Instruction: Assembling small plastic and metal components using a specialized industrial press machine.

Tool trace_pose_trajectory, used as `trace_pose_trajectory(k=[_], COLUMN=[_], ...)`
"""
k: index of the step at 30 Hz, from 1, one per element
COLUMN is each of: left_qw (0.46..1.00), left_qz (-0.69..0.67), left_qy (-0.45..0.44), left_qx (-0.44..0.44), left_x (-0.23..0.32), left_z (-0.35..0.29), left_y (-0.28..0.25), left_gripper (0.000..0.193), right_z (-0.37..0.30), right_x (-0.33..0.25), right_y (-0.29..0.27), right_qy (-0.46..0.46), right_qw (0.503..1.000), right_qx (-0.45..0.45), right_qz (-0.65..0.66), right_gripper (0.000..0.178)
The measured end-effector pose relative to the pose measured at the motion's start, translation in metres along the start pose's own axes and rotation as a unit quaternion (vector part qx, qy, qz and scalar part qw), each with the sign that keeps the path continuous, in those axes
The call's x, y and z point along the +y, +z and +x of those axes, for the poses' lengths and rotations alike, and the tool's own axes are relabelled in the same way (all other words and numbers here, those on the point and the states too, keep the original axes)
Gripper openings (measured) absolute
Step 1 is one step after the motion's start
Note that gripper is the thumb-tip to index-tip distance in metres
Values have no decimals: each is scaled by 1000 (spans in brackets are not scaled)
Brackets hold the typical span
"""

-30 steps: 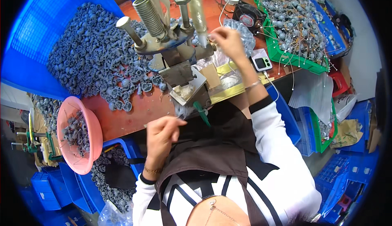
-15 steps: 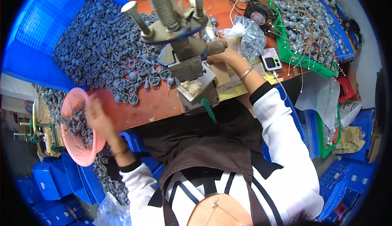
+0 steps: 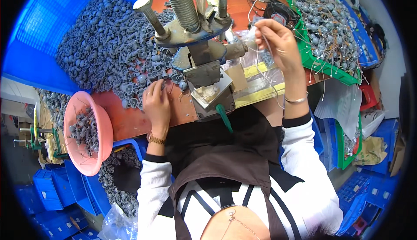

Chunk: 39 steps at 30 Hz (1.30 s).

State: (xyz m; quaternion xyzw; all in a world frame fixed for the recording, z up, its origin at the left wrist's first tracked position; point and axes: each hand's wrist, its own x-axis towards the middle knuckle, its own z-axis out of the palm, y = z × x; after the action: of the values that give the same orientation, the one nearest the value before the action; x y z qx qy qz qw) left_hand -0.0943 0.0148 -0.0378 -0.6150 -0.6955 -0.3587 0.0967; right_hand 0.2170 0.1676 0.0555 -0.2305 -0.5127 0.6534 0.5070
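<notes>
My left hand (image 3: 157,104) rests at the front edge of a heap of small grey plastic parts (image 3: 108,44), fingers bent and close together. Whatever its fingertips hold, if anything, is hidden. To the right, my right hand (image 3: 283,44) is raised with thumb and fingers pinched on a thin white cord (image 3: 263,71), which loops down toward the wrist. Between the hands stands a metal press (image 3: 202,62) with a thick threaded screw, two bolts and a pale block (image 3: 213,91) under its head. A green strip (image 3: 224,119) hangs from the press's front.
A pink basin (image 3: 105,131) of grey parts with thin stems stands left of the red tabletop (image 3: 126,125). A green crate (image 3: 310,60) of wired grey pieces lies at the right, near a black fan (image 3: 280,11). Blue crates (image 3: 47,188) stand low at the left.
My left hand has moved from beside the pink basin rightward to the heap's edge. My right hand has come out from behind the press, up and right, with the thin white cord pinched in it.
</notes>
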Motion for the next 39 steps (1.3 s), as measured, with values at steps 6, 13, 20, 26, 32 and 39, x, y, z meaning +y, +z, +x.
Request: trace_pose_trajectory(k=[6,13,20,26,32,39], left_qw=[963,971,979,994,998,771], left_qz=[-271,-228,-181,108,53,-567], left_qy=[11,60,-48,-26,-30,-289], left_qx=[-1,-43,85,-16,-8,-19], left_x=[58,75,13,-52,-52,-32], left_z=[-18,-22,1,20,1,-58], left_y=[6,28,-5,-6,-30,-88], left_gripper=[17,13,15,27,31,17], right_z=[-30,-61,-96,-104,-134,-143], right_x=[-15,-22,-40,-27,-7,48], right_y=[19,45,72,109,133,207], right_qy=[-91,-132,-18,-4,86,147], right_qw=[994,963,985,964,929,933], right_qx=[-4,35,-84,-224,-193,-91], right_qz=[-63,-231,-147,-142,-304,-315], right_gripper=[21,17,19,14,18,7])
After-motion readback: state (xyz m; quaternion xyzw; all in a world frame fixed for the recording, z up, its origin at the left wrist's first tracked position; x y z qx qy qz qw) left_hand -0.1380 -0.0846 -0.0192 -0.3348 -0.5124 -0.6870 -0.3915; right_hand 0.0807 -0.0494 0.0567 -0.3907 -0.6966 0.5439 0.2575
